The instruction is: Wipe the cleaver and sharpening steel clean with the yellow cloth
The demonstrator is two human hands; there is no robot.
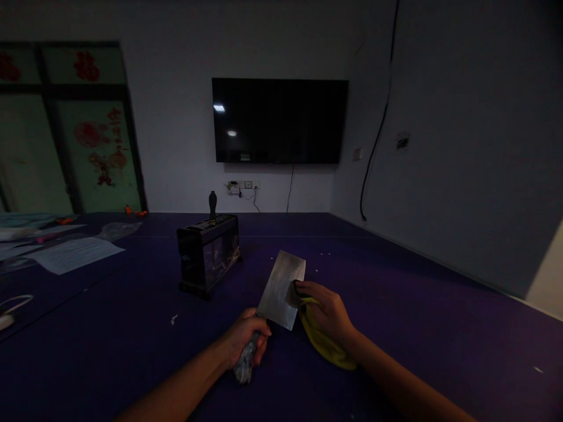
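Note:
A broad steel cleaver is held over the purple table, blade pointing away from me. My left hand is closed round its handle. My right hand is closed on a yellow cloth and presses it against the right side of the blade. The cloth hangs down under my right wrist.
A black knife block with one dark handle sticking up stands just beyond the cleaver to the left. Papers and plastic bags lie at far left. A wall-mounted television and a dangling cable are behind the table.

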